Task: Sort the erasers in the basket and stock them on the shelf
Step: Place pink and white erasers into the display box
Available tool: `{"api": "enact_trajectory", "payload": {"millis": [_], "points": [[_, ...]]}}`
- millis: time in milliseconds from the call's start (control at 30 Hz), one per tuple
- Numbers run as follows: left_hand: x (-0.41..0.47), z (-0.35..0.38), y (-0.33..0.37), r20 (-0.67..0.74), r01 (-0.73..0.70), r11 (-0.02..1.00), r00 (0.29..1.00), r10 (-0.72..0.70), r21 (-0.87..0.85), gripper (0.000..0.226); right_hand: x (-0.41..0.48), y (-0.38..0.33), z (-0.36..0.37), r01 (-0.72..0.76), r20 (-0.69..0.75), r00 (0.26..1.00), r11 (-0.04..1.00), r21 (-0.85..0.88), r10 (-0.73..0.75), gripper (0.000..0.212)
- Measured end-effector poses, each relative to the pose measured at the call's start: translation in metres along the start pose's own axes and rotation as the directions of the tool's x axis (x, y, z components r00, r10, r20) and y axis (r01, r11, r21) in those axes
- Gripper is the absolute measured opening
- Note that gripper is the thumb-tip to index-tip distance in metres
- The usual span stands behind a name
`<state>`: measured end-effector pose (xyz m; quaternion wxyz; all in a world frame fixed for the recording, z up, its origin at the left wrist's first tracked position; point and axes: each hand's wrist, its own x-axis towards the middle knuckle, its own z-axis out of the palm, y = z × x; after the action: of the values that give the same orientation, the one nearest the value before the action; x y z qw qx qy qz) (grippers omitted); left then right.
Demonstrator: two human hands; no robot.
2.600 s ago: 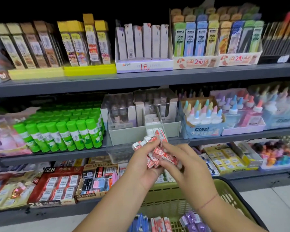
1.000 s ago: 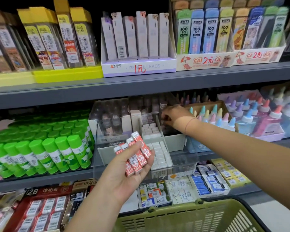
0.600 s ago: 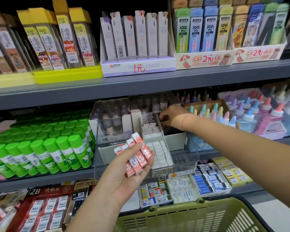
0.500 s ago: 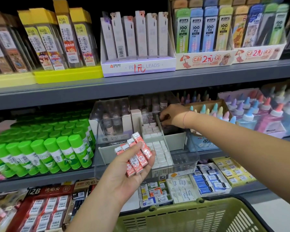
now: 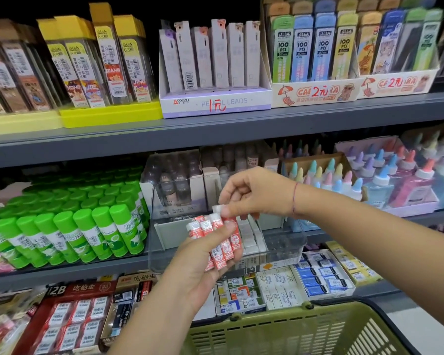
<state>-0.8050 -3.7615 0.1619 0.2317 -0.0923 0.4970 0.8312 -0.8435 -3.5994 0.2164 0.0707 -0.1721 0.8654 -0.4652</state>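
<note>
Two hands, left hand [image 5: 190, 272] gripping a fan of four red-sleeved erasers [image 5: 222, 248] before the middle shelf [image 5: 62, 274], right hand [image 5: 256, 193] pinching one eraser's white tip, one green basket [image 5: 305, 329] nearest, right hand now withdrawn from the far clear bin [image 5: 285, 242] to the fan

Red-and-white wrapped erasers [image 5: 222, 248] fanned side by side above the green basket [image 5: 280, 329], before the shelf [image 5: 87, 271]

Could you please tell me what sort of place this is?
Most likely a stationery shop aisle: grey shelves hold a priced box of pencil leads, rows of green glue sticks and boxed erasers; the left hand holds red erasers above a green shopping basket.
</note>
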Motion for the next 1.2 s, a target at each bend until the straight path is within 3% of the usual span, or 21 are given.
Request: {"api": "enact_trajectory", "payload": {"millis": [167, 300, 367, 433, 500, 600, 700, 933, 1200], "points": [[0.001, -0.003, 0.002, 0.000, -0.014, 0.999, 1.000, 0.014, -0.037, 0.044, -0.003, 0.006, -0.016, -0.082, 0.020, 0.997, 0.985, 0.151, 0.080, 0.013], [0.004, -0.007, 0.005, -0.013, -0.017, 0.997, 1.000, 0.016, -0.077, 0.040, -0.001, 0.016, -0.051, -0.109, -0.182, 0.971, 0.967, 0.229, 0.153, 0.029], [0.004, -0.008, 0.005, -0.016, -0.018, 0.996, 1.000, 0.017, -0.086, 0.039, 0.002, 0.025, -0.071, -0.162, -0.299, 0.933, 0.977, 0.141, 0.198, 0.026], [0.004, -0.008, 0.004, -0.014, -0.016, 0.996, 1.000, 0.015, -0.088, 0.040, 0.008, 0.036, -0.082, -0.258, -0.355, 0.913, 0.959, -0.119, 0.201, 0.024], [0.004, -0.007, 0.004, -0.012, -0.013, 0.996, 1.000, 0.012, -0.088, 0.042, 0.018, 0.043, -0.080, -0.299, -0.342, 0.925, 0.868, -0.397, 0.163, 0.026], [0.005, -0.008, 0.003, -0.011, -0.012, 0.996, 1.000, 0.011, -0.086, 0.044, 0.034, 0.049, -0.071, -0.284, -0.297, 0.946, 0.781, -0.556, 0.132, 0.025], [0.005, -0.008, 0.003, -0.011, -0.010, 0.996, 1.000, 0.009, -0.089, 0.045, 0.044, 0.055, -0.063, -0.288, -0.282, 0.951, 0.709, -0.644, 0.131, 0.023], [0.006, -0.009, 0.003, -0.019, -0.008, 0.996, 1.000, 0.006, -0.093, 0.055, 0.049, 0.064, -0.063, -0.228, -0.201, 0.972, 0.682, -0.695, 0.120, 0.020], [0.006, -0.008, 0.002, -0.018, -0.008, 0.996, 1.000, 0.006, -0.090, 0.063, 0.063, 0.067, -0.067, -0.172, -0.150, 0.985, 0.568, -0.804, 0.086, 0.013]]}}
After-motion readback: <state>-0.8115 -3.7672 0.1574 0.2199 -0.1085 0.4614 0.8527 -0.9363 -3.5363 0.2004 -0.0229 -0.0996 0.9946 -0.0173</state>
